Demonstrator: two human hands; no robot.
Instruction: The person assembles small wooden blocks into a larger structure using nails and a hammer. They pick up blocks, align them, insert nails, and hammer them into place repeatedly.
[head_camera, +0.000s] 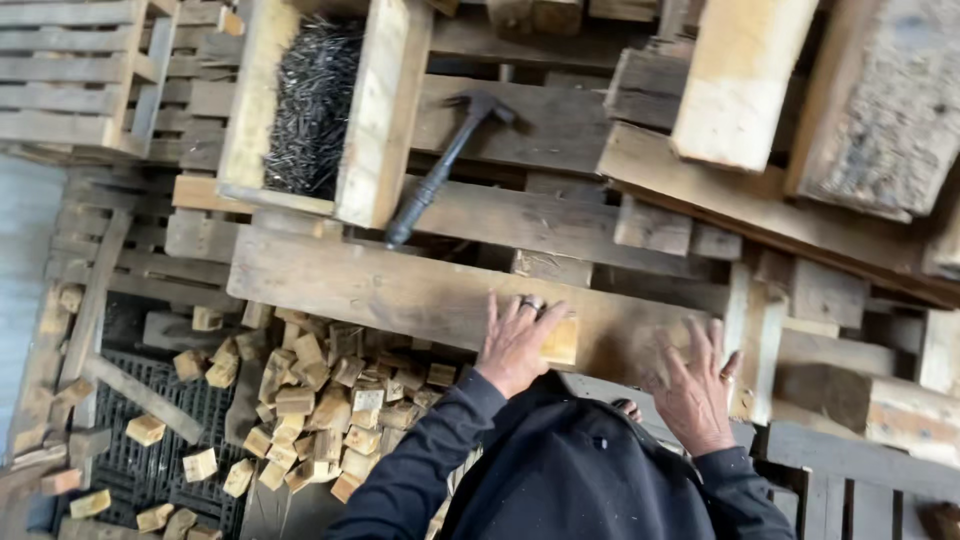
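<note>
My left hand (515, 340) lies on a long weathered plank (400, 290), fingers spread, its fingertips against a small pale wooden block (562, 341) standing on that plank. A ring shows on one finger. My right hand (695, 385) rests flat and open on the same plank further right, beside an upright wooden piece (752, 340). Neither hand grips anything. A black hammer (445, 170) lies diagonally on the boards beyond the plank, head at the far end.
A wooden box full of dark nails (310, 100) sits at the top left. Several small wood blocks (320, 400) are heaped below the plank, over a black plastic crate (150, 470). Pallets and thick beams (740, 80) crowd the right and top.
</note>
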